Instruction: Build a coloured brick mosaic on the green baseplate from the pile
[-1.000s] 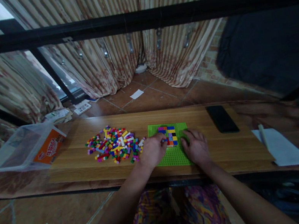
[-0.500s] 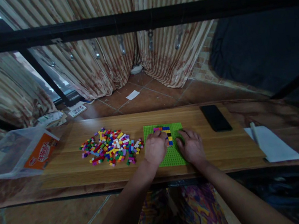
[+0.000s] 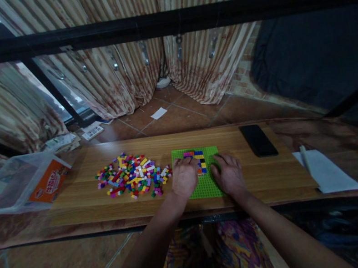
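Observation:
A green studded baseplate (image 3: 206, 191) lies on the wooden board, with a block of built toy bricks (image 3: 200, 161) in purple, orange, blue, yellow and black on it. My left hand (image 3: 185, 178) bends over the left part of these bricks, its fingers curled together and downward. Whatever its fingertips grip or press is hidden beneath them. My right hand (image 3: 230, 173) rests at the baseplate's right edge, thumb apart from the loosely bent fingers, nothing held. Left of the plate spreads a pile of loose toy bricks (image 3: 134, 174) in many colours.
A clear plastic box (image 3: 4, 183) with an orange label stands at the far left. On the right are a black phone (image 3: 258, 140) and a white sheet of paper (image 3: 331, 172) with a pen (image 3: 304, 160). A dark rail (image 3: 159, 24) crosses the view above the wooden board (image 3: 108, 206).
The view has swung a little to the right. My left hand moved over the left side of the built bricks, then drew slightly back. The right hand stays by the plate's edge.

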Demonstrator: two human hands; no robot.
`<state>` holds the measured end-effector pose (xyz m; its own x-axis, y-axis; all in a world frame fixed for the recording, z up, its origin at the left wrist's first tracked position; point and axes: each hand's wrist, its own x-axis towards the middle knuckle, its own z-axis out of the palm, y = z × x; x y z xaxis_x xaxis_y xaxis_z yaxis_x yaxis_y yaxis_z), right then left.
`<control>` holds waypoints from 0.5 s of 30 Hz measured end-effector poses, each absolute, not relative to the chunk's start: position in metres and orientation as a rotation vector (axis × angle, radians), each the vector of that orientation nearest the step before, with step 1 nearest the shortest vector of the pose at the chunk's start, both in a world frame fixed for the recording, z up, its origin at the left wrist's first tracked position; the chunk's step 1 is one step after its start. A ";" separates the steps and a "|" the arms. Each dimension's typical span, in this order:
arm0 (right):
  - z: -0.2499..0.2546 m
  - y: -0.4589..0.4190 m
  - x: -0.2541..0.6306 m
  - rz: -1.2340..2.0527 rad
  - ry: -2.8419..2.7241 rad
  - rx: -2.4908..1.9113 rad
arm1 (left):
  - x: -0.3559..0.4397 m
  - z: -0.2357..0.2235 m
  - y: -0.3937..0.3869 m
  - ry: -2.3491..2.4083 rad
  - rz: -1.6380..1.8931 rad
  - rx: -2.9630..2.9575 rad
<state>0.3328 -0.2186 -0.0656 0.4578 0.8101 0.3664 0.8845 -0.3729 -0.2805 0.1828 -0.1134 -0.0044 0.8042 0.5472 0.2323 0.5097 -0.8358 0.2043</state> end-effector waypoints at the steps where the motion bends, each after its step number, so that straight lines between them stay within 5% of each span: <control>1: -0.066 -0.218 0.333 -0.230 -1.417 -2.281 | 0.183 -0.005 -0.113 0.842 0.436 2.852; 15: -0.065 -0.218 0.332 -0.219 -1.412 -2.288 | 0.184 -0.016 -0.119 0.909 0.600 2.716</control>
<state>0.3321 -0.2185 -0.0652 0.4658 0.8101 0.3559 0.8798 -0.3813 -0.2837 0.1839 -0.1192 -0.0155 0.7261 0.6140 0.3095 0.5262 -0.7859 0.3246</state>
